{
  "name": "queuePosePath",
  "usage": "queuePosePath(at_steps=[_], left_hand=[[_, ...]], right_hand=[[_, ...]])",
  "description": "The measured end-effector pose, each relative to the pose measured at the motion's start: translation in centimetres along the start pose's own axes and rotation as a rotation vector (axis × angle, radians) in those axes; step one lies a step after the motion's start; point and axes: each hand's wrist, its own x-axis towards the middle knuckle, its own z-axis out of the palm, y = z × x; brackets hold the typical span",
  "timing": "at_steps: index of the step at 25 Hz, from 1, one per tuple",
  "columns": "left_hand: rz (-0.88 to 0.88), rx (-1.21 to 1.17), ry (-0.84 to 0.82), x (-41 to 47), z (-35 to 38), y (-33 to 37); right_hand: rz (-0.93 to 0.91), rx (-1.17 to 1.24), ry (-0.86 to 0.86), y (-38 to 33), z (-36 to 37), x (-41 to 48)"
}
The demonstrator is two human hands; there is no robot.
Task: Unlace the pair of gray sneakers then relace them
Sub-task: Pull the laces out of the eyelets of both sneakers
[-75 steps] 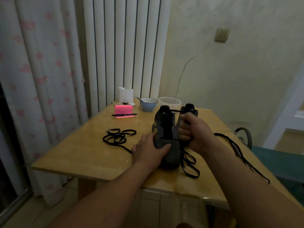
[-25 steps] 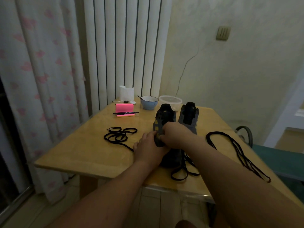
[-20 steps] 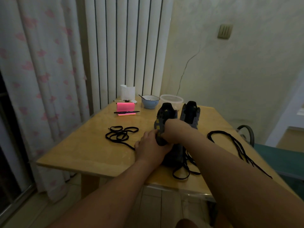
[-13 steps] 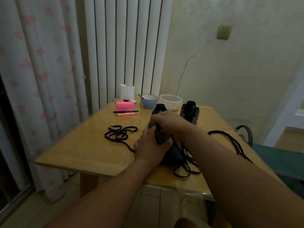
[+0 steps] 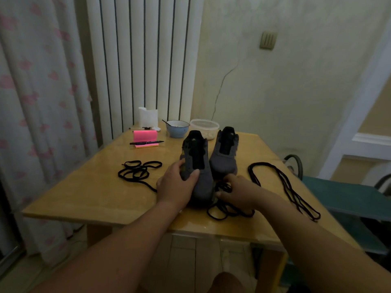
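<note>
Broadly, the table (image 5: 84,199) carries the near sneaker (image 5: 198,163), toe toward the person, with the far sneaker (image 5: 224,157) just right of it. It looks light, soft above and firm-soled. The left hand (image 5: 175,187) wraps its toe in a full grip. Right of that toe a limp lace (image 5: 220,215), best taken by its tip, lies under the right hand (image 5: 239,193), whose grip I cannot tell in the dim light.

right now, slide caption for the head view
Left hand grips an unlaced gray sneaker; right hand touches loose black laces.

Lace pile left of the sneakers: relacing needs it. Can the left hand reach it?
Probably yes: only bare table lies between the left hand and the lace pile, once it releases the sneaker.
</note>
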Motion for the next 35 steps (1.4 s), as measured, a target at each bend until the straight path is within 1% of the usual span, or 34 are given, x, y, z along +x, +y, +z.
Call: queuePosePath(at_steps=[2, 4, 5, 6, 8, 10, 11, 12, 13, 15, 18, 20, 23, 24, 25, 26, 27, 28, 29, 30, 31, 32, 33, 34, 35], left_hand=[[0.004, -0.017, 0.016, -0.2, 0.0, 0.4], [-0.014, -0.090, 0.024, -0.2, -0.5, 0.6], [-0.023, -0.121, 0.032, 0.0, -0.9, 0.8], [-0.029, -0.127, 0.044, 0.3, -1.5, 0.8], [-0.032, -0.089, 0.077, 1.6, -3.3, 0.4], [-0.068, -0.028, 0.128, 3.3, -5.6, -0.5], [-0.095, 0.012, 0.154, 4.2, -6.8, -1.2], [-0.126, 0.051, 0.168, 5.1, -8.1, -2.1], [-0.157, 0.074, 0.170, 6.0, -9.3, -3.0], [-0.222, 0.069, 0.143, 7.3, -11.5, -4.8], [-0.258, 0.043, 0.061, 8.4, -13.5, -7.2], [-0.255, -0.055, 0.044, 8.5, -13.6, -8.5], [-0.226, -0.235, 0.081, 8.4, -13.5, -9.6], [-0.214, -0.263, 0.087, 8.4, -13.6, -9.6], [-0.204, -0.275, 0.095, 8.5, -13.7, -9.9], [-0.203, -0.268, 0.090, 8.5, -13.7, -10.1], [-0.209, -0.240, 0.070, 8.6, -13.7, -10.3], [-0.201, -0.183, 0.039, 8.6, -13.6, -10.5], [-0.182, -0.115, 0.019, 8.7, -13.2, -10.7], [-0.164, -0.053, 0.021, 8.7, -13.0, -10.8], [-0.159, -0.022, 0.055, 8.8, -12.8, -10.9], [-0.171, -0.021, 0.099, 8.9, -12.8, -10.9], [-0.187, -0.035, 0.147, 9.1, -12.8, -11.1], [-0.199, -0.050, 0.176, 9.2, -13.0, -11.1], [-0.200, -0.054, 0.173, 9.2, -13.0, -11.2]], right_hand=[[-0.024, -0.067, -0.039, -0.3, -0.1, 0.0], [-0.051, -0.132, -0.065, -0.5, 0.3, 0.1], [-0.048, -0.121, -0.058, -0.4, 0.4, 0.1], [-0.018, -0.060, -0.052, -0.1, 0.1, -0.1], [0.071, 0.213, 0.005, 0.4, -1.9, -0.2], [0.089, 0.575, 0.166, -0.4, -5.1, 0.1], [0.052, 0.723, 0.244, -1.6, -6.6, 0.6], [-0.019, 0.833, 0.284, -3.7, -7.7, 1.3], [-0.102, 0.895, 0.289, -6.4, -8.1, 2.1], [-0.215, 0.996, 0.207, -12.0, -7.4, 4.2], [-0.218, 1.183, 0.000, -18.7, -4.3, 8.2], [-0.196, 1.301, -0.076, -21.7, -3.2, 10.3], [-0.230, 1.544, -0.166, -24.5, -3.3, 13.1], [-0.228, 1.513, -0.157, -24.8, -3.1, 14.1], [-0.234, 1.299, -0.085, -24.9, -2.6, 15.2], [-0.245, 0.894, 0.000, -24.4, -2.0, 16.1], [-0.251, 0.452, 0.008, -23.9, -1.1, 16.8], [-0.246, 0.079, -0.016, -23.5, -0.3, 16.9], [-0.237, -0.105, -0.057, -23.0, 0.4, 17.2], [-0.251, -0.096, -0.095, -22.5, 1.0, 17.5], [-0.297, 0.010, -0.177, -22.4, 1.1, 17.5], [-0.330, 0.056, -0.304, -22.8, 1.0, 17.2], [-0.356, -0.033, -0.384, -23.2, 1.0, 17.1], [-0.398, -0.148, -0.381, -23.6, 0.9, 16.9], [-0.431, -0.228, -0.328, -23.8, 1.5, 16.5]])
